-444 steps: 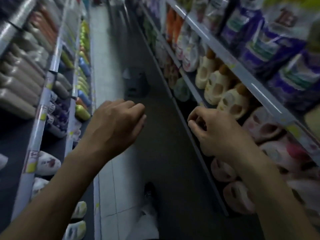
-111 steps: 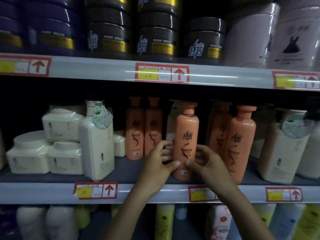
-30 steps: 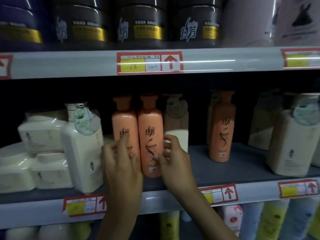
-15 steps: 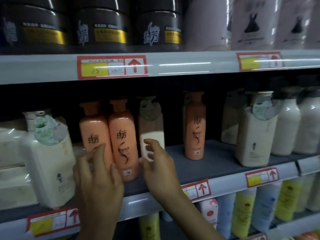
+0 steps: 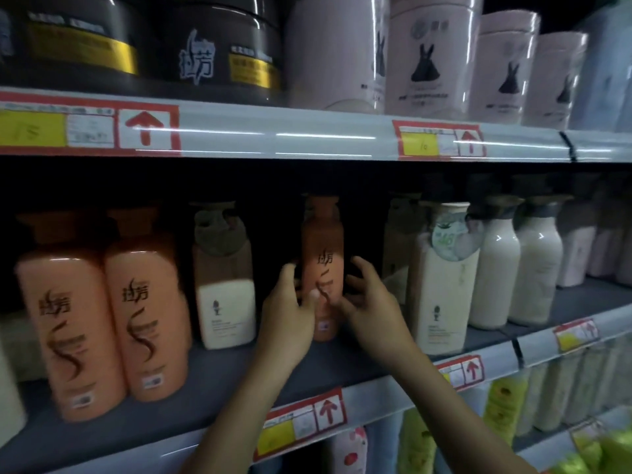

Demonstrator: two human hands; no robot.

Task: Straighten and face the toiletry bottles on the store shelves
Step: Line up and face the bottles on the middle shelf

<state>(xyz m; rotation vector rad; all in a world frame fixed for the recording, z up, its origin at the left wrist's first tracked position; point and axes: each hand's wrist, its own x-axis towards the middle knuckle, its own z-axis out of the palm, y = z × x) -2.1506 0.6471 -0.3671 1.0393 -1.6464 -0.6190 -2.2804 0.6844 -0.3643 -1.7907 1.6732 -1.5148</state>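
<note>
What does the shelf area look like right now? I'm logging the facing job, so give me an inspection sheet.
Surface: grey middle shelf, bare patches between products; price tags along its front rail.
Job's things: lone orange bottle set back, upright, label forward; two orange bottles side by side at the front edge.
Clutter: brown-and-cream bottle between the orange groups; cream bottles to the right.
Hands: left hand and right hand cup the lone orange bottle from either side.
Cables: nothing seen.
Surroundings: dark jars and pink canisters above; yellow-green bottles below.
</note>
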